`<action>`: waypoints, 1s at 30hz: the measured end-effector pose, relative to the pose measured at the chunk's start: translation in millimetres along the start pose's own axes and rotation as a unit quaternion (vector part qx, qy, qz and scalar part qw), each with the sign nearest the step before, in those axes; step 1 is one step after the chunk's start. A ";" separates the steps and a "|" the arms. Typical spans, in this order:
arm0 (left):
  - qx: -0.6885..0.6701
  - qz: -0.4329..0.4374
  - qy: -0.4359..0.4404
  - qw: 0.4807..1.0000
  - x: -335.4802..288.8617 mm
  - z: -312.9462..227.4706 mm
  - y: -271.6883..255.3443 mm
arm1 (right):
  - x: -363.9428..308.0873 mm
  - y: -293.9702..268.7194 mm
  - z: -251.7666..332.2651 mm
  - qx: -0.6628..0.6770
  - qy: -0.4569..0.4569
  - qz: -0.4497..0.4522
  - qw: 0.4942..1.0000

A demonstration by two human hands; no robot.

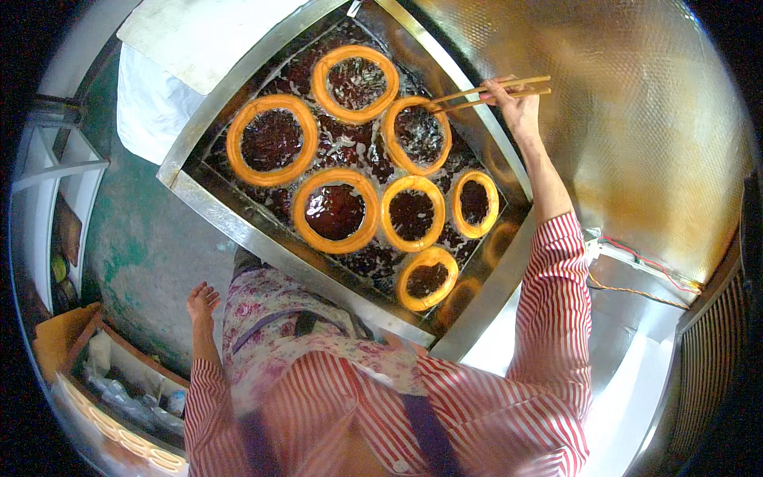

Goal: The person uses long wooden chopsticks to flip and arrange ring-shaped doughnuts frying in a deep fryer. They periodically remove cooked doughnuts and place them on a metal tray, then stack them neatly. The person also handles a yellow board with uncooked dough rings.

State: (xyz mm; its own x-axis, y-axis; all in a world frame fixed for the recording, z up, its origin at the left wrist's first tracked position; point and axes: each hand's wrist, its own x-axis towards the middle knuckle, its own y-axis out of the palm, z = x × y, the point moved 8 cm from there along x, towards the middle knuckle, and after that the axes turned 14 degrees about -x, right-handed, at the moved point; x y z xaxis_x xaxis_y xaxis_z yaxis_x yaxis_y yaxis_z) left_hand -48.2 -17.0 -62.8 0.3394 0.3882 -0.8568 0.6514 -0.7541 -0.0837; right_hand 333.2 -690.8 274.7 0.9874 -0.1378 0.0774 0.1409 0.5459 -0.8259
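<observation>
My right hand is closed round a pair of long wooden chopsticks, above the right rim of a metal fryer. Their tips touch the upper right edge of a golden dough ring floating in dark, bubbling oil. Around it float several more rings: a large one at the far side, one at the left, and smaller, paler ones nearer me, such as this small ring. My left hand hangs beside my floral apron, fingers loosely apart, holding nothing.
A textured metal wall rises right of the fryer, with red and brown wires below. A white-covered surface stands at the far left. Lower left are a shelf, a box with plastic bags and a row of pale rings.
</observation>
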 end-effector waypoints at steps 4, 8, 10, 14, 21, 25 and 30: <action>-0.037 0.021 -0.006 0.999 8.9 3.2 -1.8 | 5.5 -7.7 -9.8 0.016 -0.003 -0.003 1.000; -0.014 -0.009 0.003 1.000 5.7 0.7 -3.5 | 9.2 -15.8 -34.8 0.041 0.015 -0.034 0.998; -0.014 -0.013 0.008 1.000 4.6 0.4 -5.6 | 9.4 -17.9 -40.3 0.093 0.050 -0.052 0.993; -0.014 -0.009 0.014 1.000 12.3 1.9 -12.7 | 11.4 -21.8 -53.0 0.069 0.037 -0.067 0.995; -0.006 0.023 0.032 0.999 13.8 -3.1 -12.0 | 10.5 -24.4 -51.2 0.035 0.045 -0.068 0.996; 0.010 0.025 0.033 0.999 7.5 -8.5 -1.7 | 7.9 -18.1 -34.7 0.067 0.030 -0.026 0.997; 0.005 0.034 0.015 0.999 -0.5 -7.4 15.1 | 14.8 -2.9 -13.7 0.085 -0.010 0.002 0.996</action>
State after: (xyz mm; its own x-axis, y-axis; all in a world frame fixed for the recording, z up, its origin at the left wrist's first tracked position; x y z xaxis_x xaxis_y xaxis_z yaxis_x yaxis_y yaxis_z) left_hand -33.4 -24.6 -59.8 0.4021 0.3518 -0.8453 0.6196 -0.7843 -0.0318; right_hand 346.4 -705.7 270.6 0.9892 -0.1188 0.0864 0.1444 0.6784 -0.7204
